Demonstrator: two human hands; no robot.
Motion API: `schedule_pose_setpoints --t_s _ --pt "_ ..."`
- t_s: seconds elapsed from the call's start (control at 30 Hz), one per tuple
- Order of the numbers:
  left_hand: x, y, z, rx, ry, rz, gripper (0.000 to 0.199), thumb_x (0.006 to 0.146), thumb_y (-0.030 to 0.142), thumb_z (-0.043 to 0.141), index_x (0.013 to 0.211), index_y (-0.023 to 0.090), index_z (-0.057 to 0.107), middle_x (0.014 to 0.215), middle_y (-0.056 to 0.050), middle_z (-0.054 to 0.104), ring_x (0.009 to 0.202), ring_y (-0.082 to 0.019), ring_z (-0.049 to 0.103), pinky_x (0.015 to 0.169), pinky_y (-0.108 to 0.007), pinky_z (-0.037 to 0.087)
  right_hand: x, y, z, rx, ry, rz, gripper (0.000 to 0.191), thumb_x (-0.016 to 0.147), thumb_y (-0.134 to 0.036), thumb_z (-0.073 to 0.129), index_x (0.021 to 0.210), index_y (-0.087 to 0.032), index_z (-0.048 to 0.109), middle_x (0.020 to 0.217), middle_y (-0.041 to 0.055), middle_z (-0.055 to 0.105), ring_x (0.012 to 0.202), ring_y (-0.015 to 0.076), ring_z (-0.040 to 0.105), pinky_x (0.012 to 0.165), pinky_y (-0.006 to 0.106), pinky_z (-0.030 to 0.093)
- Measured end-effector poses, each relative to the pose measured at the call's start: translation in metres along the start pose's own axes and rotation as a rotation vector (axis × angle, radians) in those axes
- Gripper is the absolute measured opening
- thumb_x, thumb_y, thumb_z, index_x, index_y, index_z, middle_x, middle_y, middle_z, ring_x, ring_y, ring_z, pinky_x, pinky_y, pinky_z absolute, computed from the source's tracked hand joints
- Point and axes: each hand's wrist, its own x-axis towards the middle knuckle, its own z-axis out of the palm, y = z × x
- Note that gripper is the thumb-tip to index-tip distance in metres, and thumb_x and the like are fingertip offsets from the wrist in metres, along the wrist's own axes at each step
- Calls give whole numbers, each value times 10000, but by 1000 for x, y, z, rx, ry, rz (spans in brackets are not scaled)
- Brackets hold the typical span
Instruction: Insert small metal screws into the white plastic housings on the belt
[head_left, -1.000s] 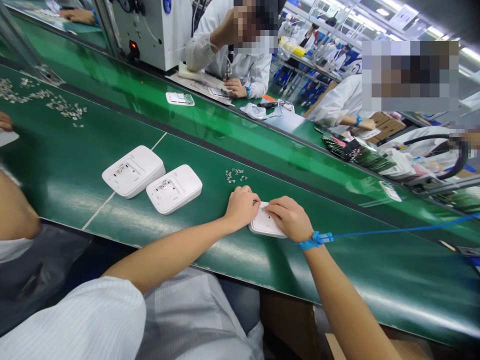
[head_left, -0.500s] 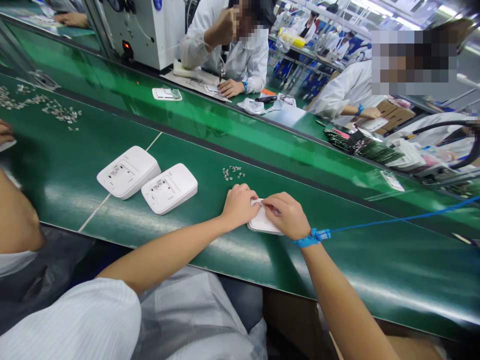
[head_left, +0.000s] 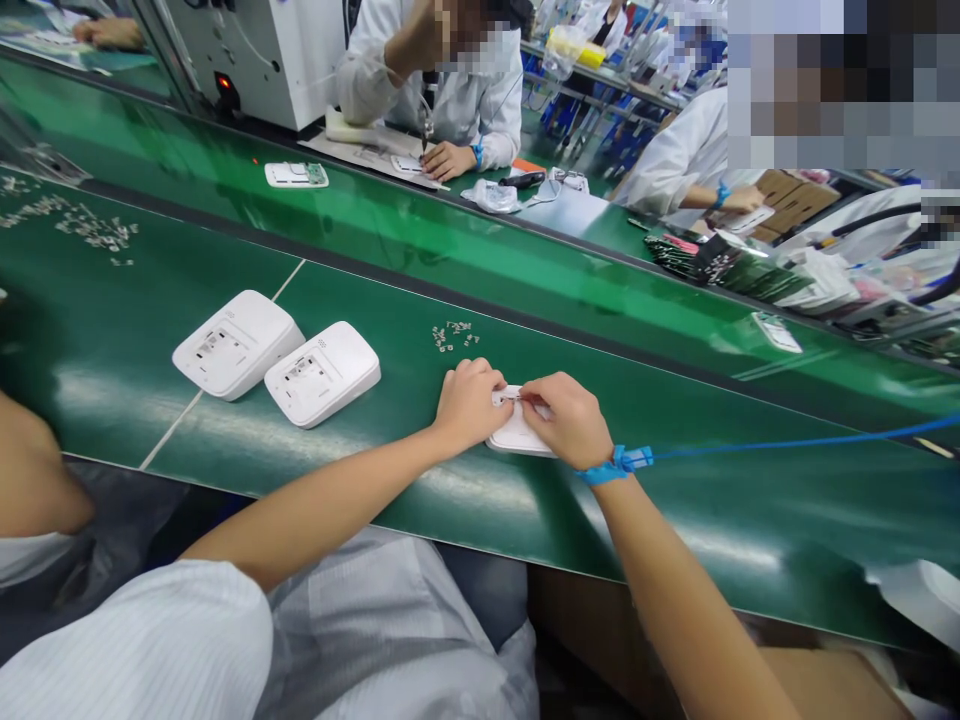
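Note:
A white plastic device housing [head_left: 517,433] lies on the green work surface in front of me, partly covered by both hands. My left hand [head_left: 469,402] is closed on its left edge, with thumb and fingertips near the top. My right hand [head_left: 571,418], with a blue strap at the wrist, pinches at the upper part of the housing; what its fingertips hold is too small to make out. Just beyond my left hand is a loose cluster of small metal pieces [head_left: 453,336]. Two more white housings [head_left: 324,375] [head_left: 236,345] rest to the left, recessed side up.
A larger scatter of small metal pieces [head_left: 94,228] lies far left. Behind a green raised strip [head_left: 390,225], a co-worker [head_left: 450,110] works on a white part. A blue cord [head_left: 780,443] runs right from my wrist. Another person's arm [head_left: 37,470] is at the left.
The view has shifted slightly, so the scene sits a little further left. Both hands stay at the same housing, fingertips slightly shifted. A white object has appeared at the lower right edge.

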Motion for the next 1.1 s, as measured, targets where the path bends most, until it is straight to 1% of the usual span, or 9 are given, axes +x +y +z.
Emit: schedule_pose_setpoints --t_s 0.2,0.53,0.73,0.9,0.93,0.97,1.0,1.03,1.1 --pt "0 2 0 21 -9 -8 89 785 294 698 803 221 649 925 -21 610 965 -210 536 784 -362 410 -3 0 1 -16 -4 47 118 851 -155 561 823 -210 662 761 37 657 753 184 595 692 296 479" --pt "-1 2 1 13 5 -2 90 775 287 697 799 221 642 916 -17 611 951 -209 534 776 -363 400 -3 -2 -1 -50 -13 20 147 860 -155 558 818 -205 690 779 48 676 761 183 609 695 289 482" --pt "0 2 0 5 -1 0 95 769 291 693 789 217 635 913 -16 613 943 -207 535 775 -364 399 -1 -1 -2 -64 -80 3 176 862 -142 536 864 -200 703 796 57 683 767 187 610 692 292 478" --pt "2 2 -1 1 -8 -10 60 764 265 677 779 221 639 901 -20 615 938 -212 536 761 -357 399 2 -3 -3 -85 -131 -78 208 869 -125 508 874 -196 703 786 65 685 782 203 609 705 314 478" --pt "2 2 -1 -3 -9 -16 55 767 260 673 773 219 638 898 -21 614 939 -213 537 764 -356 402 2 -5 -4 -69 -117 -77 212 871 -124 502 876 -198 700 788 65 685 783 204 610 711 318 483" --pt "2 2 -1 -8 -7 -21 56 770 260 673 768 217 637 898 -22 615 941 -212 538 772 -356 405 1 -8 -4 -40 -75 -55 205 873 -130 502 879 -202 694 796 63 686 785 202 613 721 321 490" --pt "3 2 -2 -13 -7 -24 64 774 265 675 766 214 637 901 -23 615 943 -212 540 783 -357 410 0 -10 -4 -1 -5 -14 184 873 -142 514 876 -208 686 806 58 686 788 197 616 732 323 499" --pt "3 2 -2 -18 -9 -28 75 776 271 678 763 210 637 904 -24 616 945 -212 541 794 -359 414 -1 -11 -4 44 93 47 150 870 -161 536 865 -213 676 814 50 684 787 192 619 742 325 506" --pt "4 2 -3 -27 -14 -32 86 778 274 684 758 203 639 907 -24 619 948 -212 545 809 -360 417 -5 -8 0 143 366 212 56 849 -217 595 838 -215 650 805 32 669 766 184 620 740 334 518"
